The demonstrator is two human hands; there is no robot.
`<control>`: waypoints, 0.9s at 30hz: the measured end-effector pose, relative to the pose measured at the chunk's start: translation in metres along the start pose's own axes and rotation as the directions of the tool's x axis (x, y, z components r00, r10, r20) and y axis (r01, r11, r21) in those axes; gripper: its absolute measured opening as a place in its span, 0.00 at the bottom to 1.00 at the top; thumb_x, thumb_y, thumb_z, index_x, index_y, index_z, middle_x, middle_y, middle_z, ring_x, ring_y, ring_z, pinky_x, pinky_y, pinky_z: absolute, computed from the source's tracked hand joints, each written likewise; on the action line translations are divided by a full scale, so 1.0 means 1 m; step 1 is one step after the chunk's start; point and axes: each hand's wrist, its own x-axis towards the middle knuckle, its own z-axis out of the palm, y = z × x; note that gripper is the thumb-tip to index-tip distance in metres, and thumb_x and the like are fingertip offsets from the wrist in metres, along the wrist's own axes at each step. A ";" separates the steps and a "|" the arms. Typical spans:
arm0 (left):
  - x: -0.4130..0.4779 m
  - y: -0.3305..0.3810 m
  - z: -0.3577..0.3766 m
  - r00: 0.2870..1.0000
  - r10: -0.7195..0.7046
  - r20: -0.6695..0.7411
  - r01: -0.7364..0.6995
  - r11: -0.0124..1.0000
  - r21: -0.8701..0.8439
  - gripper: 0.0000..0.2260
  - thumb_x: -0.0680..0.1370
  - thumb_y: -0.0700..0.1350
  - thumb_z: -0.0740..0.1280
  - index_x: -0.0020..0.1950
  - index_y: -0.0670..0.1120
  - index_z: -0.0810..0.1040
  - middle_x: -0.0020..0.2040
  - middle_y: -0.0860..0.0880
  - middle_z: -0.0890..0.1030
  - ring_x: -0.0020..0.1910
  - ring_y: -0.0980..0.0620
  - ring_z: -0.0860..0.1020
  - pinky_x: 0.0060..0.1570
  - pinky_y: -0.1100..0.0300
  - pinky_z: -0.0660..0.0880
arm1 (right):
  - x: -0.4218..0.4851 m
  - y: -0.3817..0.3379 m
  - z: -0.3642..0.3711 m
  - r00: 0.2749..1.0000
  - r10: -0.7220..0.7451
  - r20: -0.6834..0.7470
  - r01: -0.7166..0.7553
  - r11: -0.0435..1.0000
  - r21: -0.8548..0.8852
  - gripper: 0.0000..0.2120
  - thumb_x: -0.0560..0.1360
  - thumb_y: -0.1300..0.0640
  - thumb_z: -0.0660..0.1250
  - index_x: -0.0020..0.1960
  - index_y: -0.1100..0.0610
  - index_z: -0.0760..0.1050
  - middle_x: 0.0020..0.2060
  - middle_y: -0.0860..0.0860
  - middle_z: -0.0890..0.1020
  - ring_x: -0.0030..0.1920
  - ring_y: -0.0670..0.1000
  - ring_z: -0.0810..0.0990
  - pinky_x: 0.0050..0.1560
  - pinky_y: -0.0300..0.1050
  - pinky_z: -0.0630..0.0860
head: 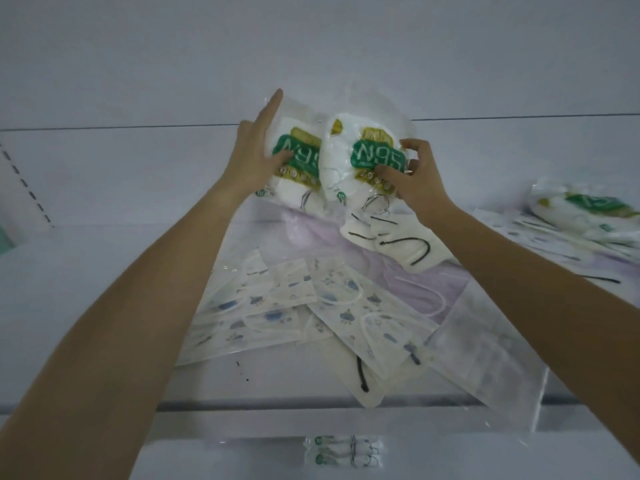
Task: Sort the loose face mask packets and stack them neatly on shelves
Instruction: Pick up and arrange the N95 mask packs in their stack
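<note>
Green-labelled N95 packs sit at the centre of the head view. The left hand (pixel 258 157) pinches the left N95 packet (pixel 304 157), thumb on the label and fingers straight up behind it. The right hand (pixel 412 178) grips the right N95 packet (pixel 374 155) at its right edge, fingers curled. Both packets are held upright above the white shelf (pixel 104 271), the right one overlapping the left one's edge.

A loose heap lies beneath:
- purple mask packets (pixel 311 237)
- white masks with black ear loops (pixel 391 244)
- blue-printed mask packets (pixel 277 306) nearest the shelf's front

Both forearms hide the heap's sides. Far right is a second pile (pixel 585 213) topped by another green-labelled pack. A few stacked packets (pixel 341 452) lie on the level below, partly seen.
</note>
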 end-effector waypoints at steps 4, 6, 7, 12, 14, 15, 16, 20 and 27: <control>0.003 0.026 0.010 0.995 0.078 -0.068 -0.086 0.989 -0.124 0.15 0.76 0.33 0.64 0.62 0.42 0.76 0.60 0.43 0.77 0.58 0.52 0.75 0.62 0.62 0.72 | -0.004 -0.014 0.002 0.998 -0.031 -0.053 0.031 1.000 -0.007 0.22 0.72 0.56 0.71 0.61 0.51 0.64 0.42 0.46 0.76 0.42 0.45 0.77 0.42 0.41 0.78; 0.006 0.035 0.016 0.993 0.011 -0.118 -0.034 0.982 -0.188 0.12 0.76 0.33 0.64 0.57 0.43 0.78 0.57 0.49 0.78 0.56 0.56 0.74 0.58 0.68 0.71 | -0.006 -0.020 0.004 0.997 -0.047 -0.062 0.045 0.998 -0.037 0.25 0.72 0.56 0.71 0.64 0.54 0.64 0.42 0.45 0.74 0.42 0.45 0.77 0.44 0.42 0.78; 0.007 0.039 0.017 0.990 -0.013 -0.141 -0.014 0.982 -0.190 0.12 0.76 0.34 0.64 0.57 0.44 0.78 0.57 0.50 0.77 0.56 0.57 0.74 0.57 0.70 0.70 | -0.008 -0.023 0.005 0.997 -0.056 -0.059 0.052 0.997 -0.058 0.25 0.72 0.56 0.71 0.65 0.55 0.64 0.41 0.45 0.74 0.42 0.46 0.77 0.45 0.42 0.78; 0.001 0.029 0.011 0.992 0.110 -0.067 -0.100 0.986 0.130 0.16 0.76 0.36 0.65 0.63 0.42 0.75 0.63 0.44 0.74 0.63 0.48 0.71 0.58 0.70 0.63 | -0.018 -0.025 0.006 0.994 -0.089 -0.056 0.081 0.988 -0.129 0.25 0.73 0.56 0.70 0.66 0.56 0.64 0.43 0.45 0.74 0.41 0.44 0.74 0.40 0.36 0.74; -0.007 0.018 0.007 0.998 0.062 -0.008 -0.060 0.982 0.177 0.19 0.77 0.38 0.65 0.68 0.44 0.71 0.70 0.42 0.69 0.69 0.45 0.67 0.65 0.61 0.61 | -0.021 -0.023 0.001 0.995 -0.070 -0.073 0.060 0.989 -0.133 0.25 0.73 0.56 0.70 0.66 0.56 0.64 0.42 0.44 0.73 0.42 0.45 0.74 0.42 0.37 0.75; -0.011 0.012 0.005 1.000 0.026 0.013 -0.028 0.976 0.214 0.20 0.77 0.39 0.65 0.69 0.45 0.71 0.72 0.42 0.67 0.71 0.45 0.65 0.68 0.58 0.60 | -0.022 -0.021 -0.001 0.995 -0.053 -0.084 0.042 0.991 -0.125 0.25 0.73 0.55 0.70 0.66 0.56 0.64 0.41 0.43 0.72 0.43 0.47 0.75 0.44 0.39 0.75; -0.016 0.007 0.002 1.000 -0.002 0.024 -0.005 0.957 0.292 0.20 0.77 0.40 0.65 0.69 0.47 0.70 0.73 0.44 0.65 0.73 0.45 0.62 0.70 0.53 0.57 | -0.023 -0.020 -0.004 0.995 -0.033 -0.093 0.022 0.993 -0.112 0.26 0.73 0.55 0.70 0.66 0.56 0.64 0.40 0.42 0.71 0.45 0.48 0.75 0.45 0.40 0.75; -0.029 -0.003 -0.009 0.995 0.087 -0.041 -0.053 0.852 0.521 0.20 0.77 0.43 0.65 0.69 0.49 0.72 0.73 0.48 0.67 0.77 0.45 0.50 0.71 0.42 0.40 | -0.028 -0.017 -0.008 0.995 0.003 -0.101 -0.011 0.996 -0.084 0.26 0.72 0.55 0.71 0.66 0.55 0.64 0.41 0.43 0.71 0.44 0.48 0.75 0.42 0.38 0.75; -0.027 0.051 -0.004 0.978 -0.198 0.061 0.205 0.879 -0.430 0.25 0.76 0.58 0.62 0.69 0.47 0.71 0.68 0.48 0.73 0.67 0.50 0.71 0.69 0.45 0.65 | -0.037 -0.034 0.000 0.994 -0.098 -0.055 0.093 0.993 -0.075 0.26 0.72 0.54 0.72 0.65 0.55 0.64 0.45 0.45 0.75 0.44 0.46 0.78 0.44 0.39 0.78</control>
